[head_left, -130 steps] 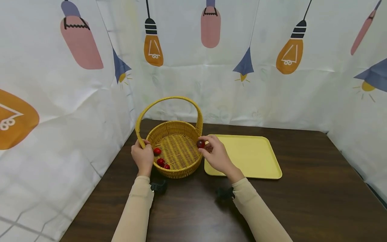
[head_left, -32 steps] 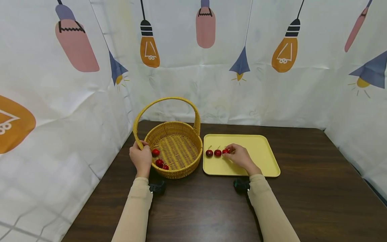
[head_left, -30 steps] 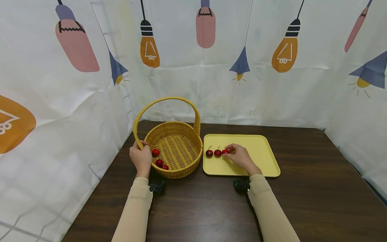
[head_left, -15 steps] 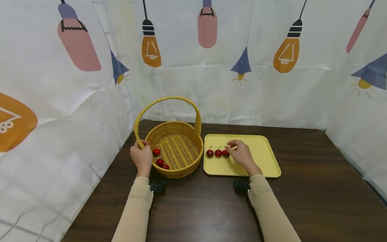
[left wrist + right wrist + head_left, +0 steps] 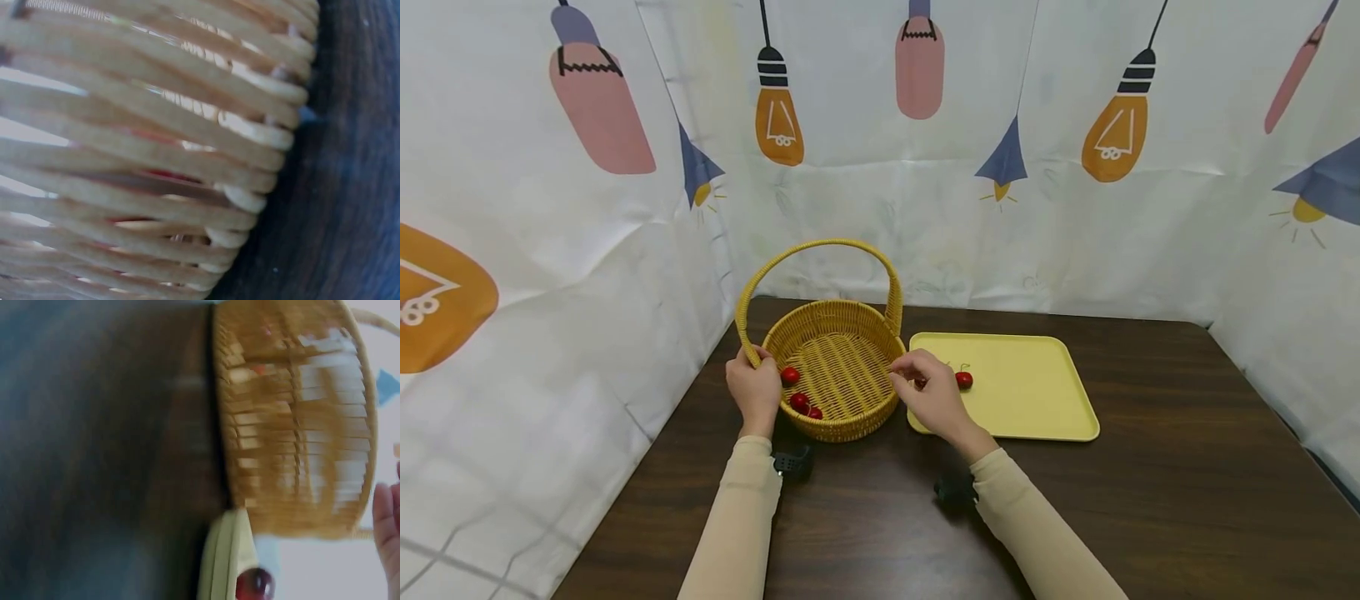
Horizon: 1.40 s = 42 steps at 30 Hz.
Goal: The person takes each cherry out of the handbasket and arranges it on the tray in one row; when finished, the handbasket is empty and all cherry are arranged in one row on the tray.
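My left hand (image 5: 756, 390) grips the handle (image 5: 820, 243) of a round yellow wicker basket (image 5: 842, 429) near its left base. Against the basket's left inner side lie red cherries (image 5: 790, 376), three in view. Beside the basket's right rim is my right hand (image 5: 934, 400), fingers bent loosely, with no cherry seen between them. It partly covers the cherries on a pale yellow tray (image 5: 1030, 392); one cherry (image 5: 965, 380) shows fully, with its stem. The left wrist view is filled by the basket's weave (image 5: 137, 169). In the right wrist view, a cherry (image 5: 255, 584) sits at the tray's edge.
Basket and tray stand side by side on a dark brown wooden table (image 5: 880, 517). Behind and to the left hangs a white curtain (image 5: 865, 200) printed with lamps and bulbs. The basket's tall handle arches above its opening.
The right hand placed a third cherry in the row on the tray, let go of it and moved left to the basket's rim. The left hand has stayed on the handle.
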Each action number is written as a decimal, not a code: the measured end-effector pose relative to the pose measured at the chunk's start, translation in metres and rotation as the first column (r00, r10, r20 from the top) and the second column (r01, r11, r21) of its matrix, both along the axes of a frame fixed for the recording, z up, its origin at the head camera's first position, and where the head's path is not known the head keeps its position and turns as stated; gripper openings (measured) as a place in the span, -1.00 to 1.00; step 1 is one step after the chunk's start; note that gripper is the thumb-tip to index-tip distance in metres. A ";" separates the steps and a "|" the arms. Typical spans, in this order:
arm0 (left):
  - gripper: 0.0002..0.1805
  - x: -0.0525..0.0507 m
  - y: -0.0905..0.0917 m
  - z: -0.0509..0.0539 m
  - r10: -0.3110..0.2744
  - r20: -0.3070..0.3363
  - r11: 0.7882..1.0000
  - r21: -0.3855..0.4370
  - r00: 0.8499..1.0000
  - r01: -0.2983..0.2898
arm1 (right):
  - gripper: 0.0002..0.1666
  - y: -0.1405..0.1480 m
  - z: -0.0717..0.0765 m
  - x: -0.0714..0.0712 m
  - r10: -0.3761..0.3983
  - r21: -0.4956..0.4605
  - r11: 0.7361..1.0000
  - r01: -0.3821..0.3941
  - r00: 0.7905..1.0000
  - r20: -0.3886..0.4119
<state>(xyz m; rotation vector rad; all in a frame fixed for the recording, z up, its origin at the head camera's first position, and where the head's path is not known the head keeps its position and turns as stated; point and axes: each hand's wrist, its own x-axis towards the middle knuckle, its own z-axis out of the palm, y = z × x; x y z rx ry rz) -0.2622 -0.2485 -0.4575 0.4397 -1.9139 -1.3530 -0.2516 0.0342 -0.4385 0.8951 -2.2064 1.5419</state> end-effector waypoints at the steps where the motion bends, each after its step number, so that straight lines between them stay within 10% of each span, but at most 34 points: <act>1: -0.86 -0.001 0.000 0.001 0.000 0.001 1.000 -0.002 1.000 0.000 | -0.88 -0.005 -0.001 0.002 0.036 -0.016 0.999 -0.037 0.999 -0.039; 6: -0.85 -0.003 0.002 0.004 0.013 0.000 1.000 -0.024 1.000 -0.013 | -0.87 -0.021 -0.004 0.010 0.132 0.010 0.991 -0.132 0.984 -0.120; 16: -0.87 0.001 -0.001 0.003 0.008 -0.011 1.000 0.023 1.000 -0.008 | -0.86 -0.041 -0.005 0.020 0.009 0.201 0.980 0.006 0.997 -0.070; 22: -0.87 0.002 -0.002 0.001 0.007 -0.015 1.000 0.017 1.000 -0.006 | -0.81 -0.064 0.005 0.020 -0.036 0.446 0.893 0.063 0.997 -0.068; 32: -0.88 0.003 -0.001 -0.001 0.022 0.001 1.000 0.019 1.000 -0.022 | -0.65 -0.093 0.019 -0.005 0.080 0.662 0.720 -0.210 0.972 0.221; 42: -0.88 0.000 0.001 0.002 0.017 -0.007 0.999 0.029 1.000 -0.016 | -0.61 -0.106 0.021 -0.021 0.219 0.654 0.647 -0.392 0.917 0.332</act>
